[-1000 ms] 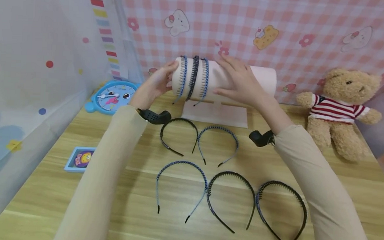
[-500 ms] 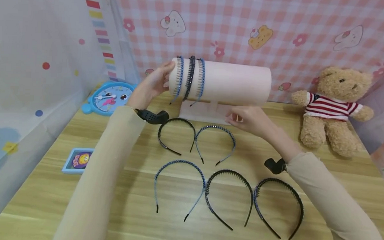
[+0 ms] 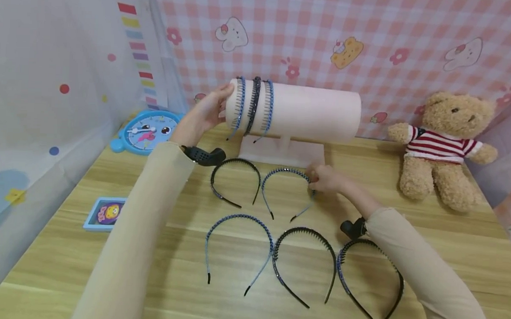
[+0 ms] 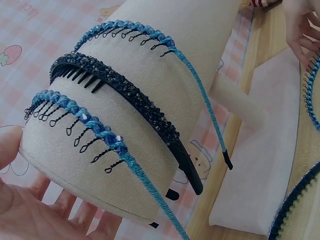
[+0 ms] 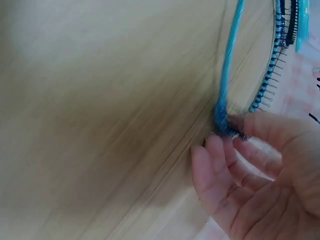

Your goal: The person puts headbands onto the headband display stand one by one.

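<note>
A pale cylindrical headband stand [image 3: 316, 112] stands at the back on its flat base. My left hand [image 3: 202, 115] holds its left end, thumb at the rim and fingers underneath in the left wrist view. Near that end sit a blue beaded headband [image 4: 80, 117], a black glittery headband [image 4: 125, 87] and another blue headband [image 4: 130, 27]. In front of the base, my right hand [image 3: 328, 178] pinches the right side of a blue headband [image 3: 286, 170] lying on the table. Thumb and fingertips meet around its blue band in the right wrist view.
To its left lies a dark headband [image 3: 236, 161]. Nearer are a blue headband [image 3: 241, 216] and two dark headbands [image 3: 305, 230] [image 3: 371, 242]. A blue toy clock [image 3: 148, 132] and small blue-framed box [image 3: 103, 214] lie left; a teddy bear [image 3: 446, 147] sits right.
My right hand has left the stand's cylinder, come down past the base and taken hold of the blue headband's right side. My left hand stays on the stand's end.
</note>
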`<action>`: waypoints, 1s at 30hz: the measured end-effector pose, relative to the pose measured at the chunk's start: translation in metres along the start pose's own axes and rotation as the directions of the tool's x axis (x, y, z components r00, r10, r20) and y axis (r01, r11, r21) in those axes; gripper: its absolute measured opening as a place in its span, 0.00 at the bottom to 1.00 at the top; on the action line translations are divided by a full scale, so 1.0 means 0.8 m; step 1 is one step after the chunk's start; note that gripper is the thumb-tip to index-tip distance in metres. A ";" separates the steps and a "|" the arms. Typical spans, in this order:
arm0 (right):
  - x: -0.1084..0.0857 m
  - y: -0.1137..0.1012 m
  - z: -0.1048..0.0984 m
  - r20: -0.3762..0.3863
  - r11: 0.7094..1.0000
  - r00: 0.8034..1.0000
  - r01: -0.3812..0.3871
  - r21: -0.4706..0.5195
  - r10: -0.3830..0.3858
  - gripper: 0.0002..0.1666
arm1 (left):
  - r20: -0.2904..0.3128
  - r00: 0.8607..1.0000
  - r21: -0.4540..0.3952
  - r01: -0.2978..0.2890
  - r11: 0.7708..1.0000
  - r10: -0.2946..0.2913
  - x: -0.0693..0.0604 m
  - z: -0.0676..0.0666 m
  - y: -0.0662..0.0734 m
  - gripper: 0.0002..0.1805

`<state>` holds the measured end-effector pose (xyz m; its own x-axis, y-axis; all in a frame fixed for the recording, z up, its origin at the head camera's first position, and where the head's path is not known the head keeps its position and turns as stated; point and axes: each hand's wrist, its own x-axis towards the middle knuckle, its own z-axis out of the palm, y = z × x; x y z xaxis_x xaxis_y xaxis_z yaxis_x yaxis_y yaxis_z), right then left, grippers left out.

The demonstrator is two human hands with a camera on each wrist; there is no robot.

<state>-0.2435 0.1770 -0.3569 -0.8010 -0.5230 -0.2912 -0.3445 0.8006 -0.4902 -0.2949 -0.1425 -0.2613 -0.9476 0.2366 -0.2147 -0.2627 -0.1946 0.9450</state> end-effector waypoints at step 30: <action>-0.095 0.067 -0.129 -0.036 0.568 0.945 -0.165 0.806 0.325 0.34 | 0.034 0.999 -0.012 0.001 1.000 0.000 0.002 -0.002 0.001 0.24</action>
<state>-0.2515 0.2902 -0.2761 -0.8868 -0.2234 -0.4047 0.3305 0.3055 -0.8930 -0.2968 -0.1437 -0.2612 -0.9408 0.2690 -0.2064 -0.2655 -0.2058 0.9419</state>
